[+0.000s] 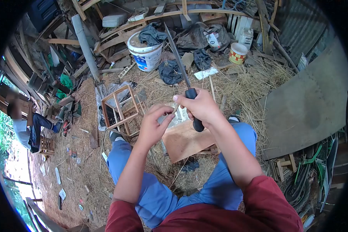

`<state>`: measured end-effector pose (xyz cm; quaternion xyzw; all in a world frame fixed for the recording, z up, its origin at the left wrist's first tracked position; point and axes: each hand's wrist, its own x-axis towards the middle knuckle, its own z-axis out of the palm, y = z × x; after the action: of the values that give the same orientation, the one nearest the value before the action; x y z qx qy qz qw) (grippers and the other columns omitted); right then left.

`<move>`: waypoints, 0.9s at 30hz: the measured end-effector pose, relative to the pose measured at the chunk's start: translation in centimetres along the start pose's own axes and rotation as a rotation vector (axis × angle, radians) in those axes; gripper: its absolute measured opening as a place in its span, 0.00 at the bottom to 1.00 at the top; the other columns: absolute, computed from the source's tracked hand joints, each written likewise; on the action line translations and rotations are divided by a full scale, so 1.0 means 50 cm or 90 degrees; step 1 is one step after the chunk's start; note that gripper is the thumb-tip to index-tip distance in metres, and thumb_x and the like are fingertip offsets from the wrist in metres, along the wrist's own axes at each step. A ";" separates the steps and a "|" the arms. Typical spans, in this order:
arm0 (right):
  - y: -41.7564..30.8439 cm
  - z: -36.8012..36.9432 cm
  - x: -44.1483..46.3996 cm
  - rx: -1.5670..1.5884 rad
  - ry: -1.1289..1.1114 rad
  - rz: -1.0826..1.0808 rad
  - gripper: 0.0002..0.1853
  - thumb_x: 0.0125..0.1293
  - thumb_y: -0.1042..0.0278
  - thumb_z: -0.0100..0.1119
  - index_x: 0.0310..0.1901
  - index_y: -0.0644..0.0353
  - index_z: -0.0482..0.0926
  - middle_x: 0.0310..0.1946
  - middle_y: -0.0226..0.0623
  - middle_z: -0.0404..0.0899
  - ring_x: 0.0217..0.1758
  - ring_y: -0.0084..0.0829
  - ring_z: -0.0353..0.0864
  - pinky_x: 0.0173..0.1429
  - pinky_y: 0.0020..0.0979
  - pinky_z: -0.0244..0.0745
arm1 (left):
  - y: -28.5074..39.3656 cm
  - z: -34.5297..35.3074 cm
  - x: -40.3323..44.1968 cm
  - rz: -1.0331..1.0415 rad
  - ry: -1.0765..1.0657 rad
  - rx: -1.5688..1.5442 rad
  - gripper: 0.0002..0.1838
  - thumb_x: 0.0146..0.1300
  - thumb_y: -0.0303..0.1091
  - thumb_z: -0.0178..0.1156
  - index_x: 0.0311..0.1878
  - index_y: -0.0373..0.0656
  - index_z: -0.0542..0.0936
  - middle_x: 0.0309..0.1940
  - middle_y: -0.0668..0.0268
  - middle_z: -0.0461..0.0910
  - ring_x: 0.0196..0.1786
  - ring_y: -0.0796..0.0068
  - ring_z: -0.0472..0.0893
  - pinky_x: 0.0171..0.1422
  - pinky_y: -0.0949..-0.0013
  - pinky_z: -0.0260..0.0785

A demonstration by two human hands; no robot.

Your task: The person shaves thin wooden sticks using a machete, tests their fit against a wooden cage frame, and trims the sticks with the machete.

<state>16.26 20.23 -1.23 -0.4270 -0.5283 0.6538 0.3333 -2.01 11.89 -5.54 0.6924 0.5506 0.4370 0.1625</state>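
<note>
My right hand (203, 106) is closed round the black handle of a machete (178, 60), whose long blade points up and away from me, slightly to the left. The thumb lies along the upper part of the handle. Just left of it, the fingers of my left hand (154, 125) pinch a thin wooden stick (176, 108). The stick's far end comes close to my right hand; whether they touch I cannot tell. Below both hands, a plywood board (183, 143) lies between my legs.
A small wooden frame (120, 123) stands on the straw-covered ground at left. Farther off are a large white bucket (149, 58), a smaller yellow-and-red bucket (237, 54) and dark plastic bags (170, 72). A large flat sheet (305, 100) leans at right. Another person (23, 123) sits at far left.
</note>
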 end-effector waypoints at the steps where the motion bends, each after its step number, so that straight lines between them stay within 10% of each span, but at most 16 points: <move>1: 0.002 0.003 0.001 0.000 -0.005 -0.006 0.17 0.65 0.59 0.77 0.34 0.60 0.77 0.19 0.24 0.72 0.15 0.16 0.68 0.19 0.25 0.63 | -0.004 0.001 -0.003 -0.060 -0.033 -0.068 0.08 0.65 0.27 0.69 0.46 0.39 0.85 0.42 0.60 0.82 0.47 0.63 0.82 0.54 0.63 0.73; 11: 0.031 -0.012 0.002 -0.067 0.044 0.028 0.23 0.72 0.47 0.68 0.36 0.62 0.76 0.26 0.30 0.78 0.17 0.18 0.70 0.18 0.25 0.65 | -0.095 0.010 -0.025 -0.231 0.051 -0.204 0.07 0.70 0.28 0.66 0.39 0.34 0.80 0.30 0.65 0.84 0.34 0.80 0.82 0.40 0.70 0.74; 27: 0.149 -0.009 -0.053 -0.114 -0.021 0.168 0.23 0.72 0.45 0.66 0.37 0.62 0.77 0.23 0.27 0.73 0.15 0.19 0.67 0.19 0.26 0.64 | -0.084 0.004 -0.083 -0.250 0.003 0.001 0.11 0.62 0.32 0.69 0.37 0.34 0.80 0.30 0.53 0.85 0.34 0.59 0.87 0.40 0.61 0.77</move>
<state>17.88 16.41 -7.97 -0.5096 -0.5291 0.6495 0.1963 -4.51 9.61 -10.42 0.5705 0.6758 0.3985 0.2429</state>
